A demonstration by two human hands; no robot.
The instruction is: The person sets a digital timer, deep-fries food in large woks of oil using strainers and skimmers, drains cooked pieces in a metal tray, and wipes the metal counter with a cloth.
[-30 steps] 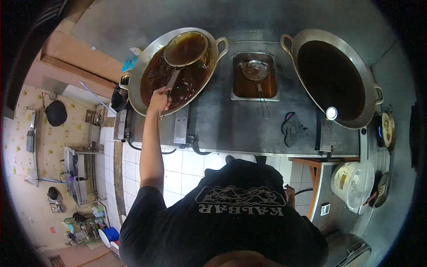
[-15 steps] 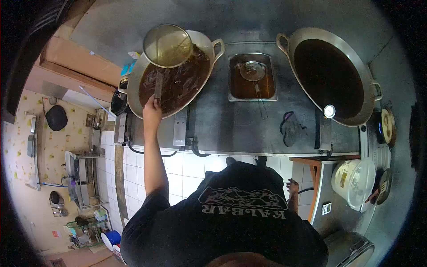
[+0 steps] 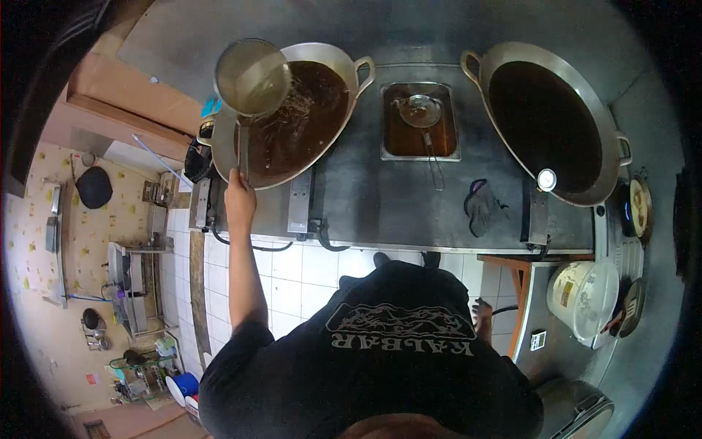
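Observation:
My left hand is closed around the long handle of a large round strainer. The strainer's bowl hangs over the far left part of a big two-handled wok, overlapping its rim. Dark brown liquid with a rippled, streaky surface fills much of the wok. Down at my right side, away from the counter, hangs my right hand, its fingers loosely apart and nothing visible in them.
Between the woks, a metal tray of brown liquid holds a small strainer. On the right stands a second wok with a dial thermometer. A dark cloth-like item lies on the counter; a white bucket is farther right.
My left hand has moved left and slightly toward me, carrying the strainer left across the wok. Streaks now show on the liquid where it was. My right hand stays low.

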